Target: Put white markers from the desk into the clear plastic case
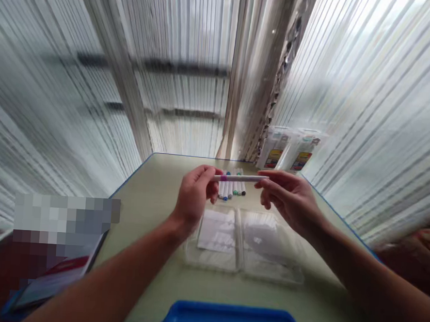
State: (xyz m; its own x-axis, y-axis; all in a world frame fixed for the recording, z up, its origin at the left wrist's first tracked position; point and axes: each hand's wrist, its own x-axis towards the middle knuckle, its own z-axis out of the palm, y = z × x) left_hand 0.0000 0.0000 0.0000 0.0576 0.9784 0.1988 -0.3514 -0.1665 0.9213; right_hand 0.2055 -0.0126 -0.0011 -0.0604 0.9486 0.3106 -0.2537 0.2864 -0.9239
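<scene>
Both my hands hold one white marker [240, 178] level above the pale green table [150, 196]. My left hand [194, 194] pinches its left end, by a purple band. My right hand [289, 197] pinches its right end. Just behind the marker, several markers [232, 189] with coloured caps lie side by side on the table. Below my hands an opened clear plastic case [246, 245] lies flat, with a white paper insert in its left half.
Two sealed marker packs [290, 148] lean against the curtain at the table's back right. Sheer white curtains [96, 76] surround the table. A blue plastic edge [227, 319] sits at the near side. A booklet [58, 277] lies at the left corner.
</scene>
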